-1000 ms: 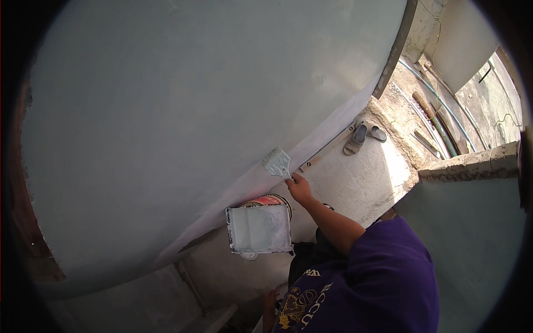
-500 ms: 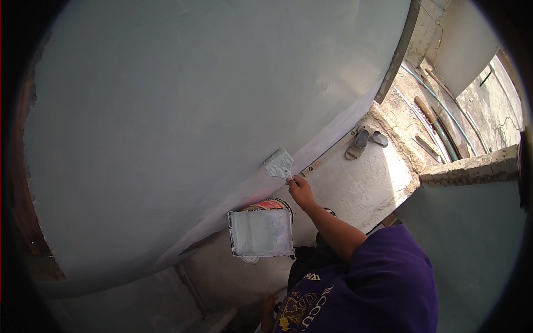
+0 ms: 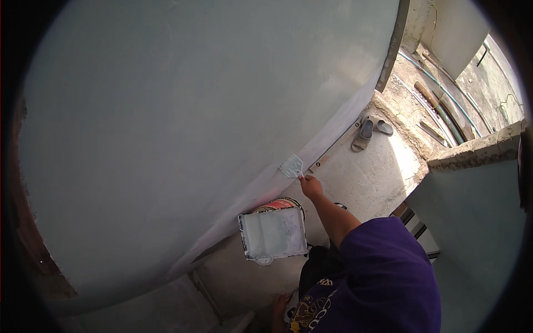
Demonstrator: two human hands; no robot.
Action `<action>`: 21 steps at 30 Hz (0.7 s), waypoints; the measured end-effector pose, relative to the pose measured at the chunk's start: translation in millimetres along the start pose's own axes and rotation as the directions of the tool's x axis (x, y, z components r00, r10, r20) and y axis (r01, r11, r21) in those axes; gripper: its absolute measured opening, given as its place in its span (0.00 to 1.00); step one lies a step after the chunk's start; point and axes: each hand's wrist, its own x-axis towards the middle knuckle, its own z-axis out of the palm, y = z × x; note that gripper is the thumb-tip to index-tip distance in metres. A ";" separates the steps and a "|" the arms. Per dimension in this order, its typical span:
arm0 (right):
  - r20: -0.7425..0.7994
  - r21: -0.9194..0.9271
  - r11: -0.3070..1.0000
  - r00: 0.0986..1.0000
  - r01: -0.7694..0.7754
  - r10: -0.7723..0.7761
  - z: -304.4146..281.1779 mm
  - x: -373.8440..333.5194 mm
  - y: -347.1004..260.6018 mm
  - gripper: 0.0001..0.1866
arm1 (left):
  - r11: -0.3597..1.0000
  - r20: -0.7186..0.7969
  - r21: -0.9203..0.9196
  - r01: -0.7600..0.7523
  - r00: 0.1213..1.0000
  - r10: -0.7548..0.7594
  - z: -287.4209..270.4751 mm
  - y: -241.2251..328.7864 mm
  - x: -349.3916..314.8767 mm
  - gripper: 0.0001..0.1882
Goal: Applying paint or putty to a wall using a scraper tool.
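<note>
Brush [image 3: 291, 166] shifted slightly since half a second ago, now nearer the pale lower edge of the wall and the wooden strip [image 3: 318, 165]. Left to right: big grey-green wall [image 3: 166, 133]. Tray [image 3: 293, 230], pale and paint-coated, in front of a red-sided bucket [image 3: 279, 205] near the wall's foot; seems to rest over its top, contact hidden, probably raised for easy reach. Left hand [image 3: 282, 301] low in shadow beside the body; cannot tell whether it holds anything. Brush slants, bristles up and left toward the wall; cannot tell if they touch. Right hand [image 3: 311, 187] closed round the handle's end, likely to leave the broad head free. Sandals [image 3: 366, 134] off near the floor's far edge, beside the wall, perhaps to keep them clear.
</note>
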 end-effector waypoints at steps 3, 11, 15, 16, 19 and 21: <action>-0.009 -0.078 0.995 0.998 -0.055 0.054 17.8 -5.5 -5.1 0.24 | 0.954 0.122 0.225 -0.199 0.977 0.175 -34.2 -37.5 1.4 0.24; -0.080 -0.031 0.999 0.996 0.034 -0.037 19.4 -39.3 -26.2 0.24 | 0.962 0.038 0.033 0.273 0.961 -0.274 -84.2 -40.6 12.7 0.21; -0.018 0.003 0.987 0.987 0.160 -0.160 3.4 -67.7 -21.0 0.25 | 0.936 -0.042 0.055 0.349 0.937 -0.347 -96.2 14.6 15.2 0.18; -0.057 0.019 0.991 0.990 0.132 -0.131 4.4 -72.9 -19.3 0.24 | 0.938 -0.035 0.064 0.339 0.941 -0.338 -105.6 11.7 19.4 0.18; -0.156 0.024 0.997 0.985 0.075 -0.070 3.3 -74.3 -6.7 0.24 | 0.966 -0.050 0.153 0.208 0.978 -0.203 -120.6 20.1 28.1 0.18; -0.204 0.012 0.999 0.979 0.035 -0.032 2.5 -77.2 6.3 0.24 | 0.956 -0.031 0.219 0.196 0.980 -0.194 -120.2 37.2 26.2 0.23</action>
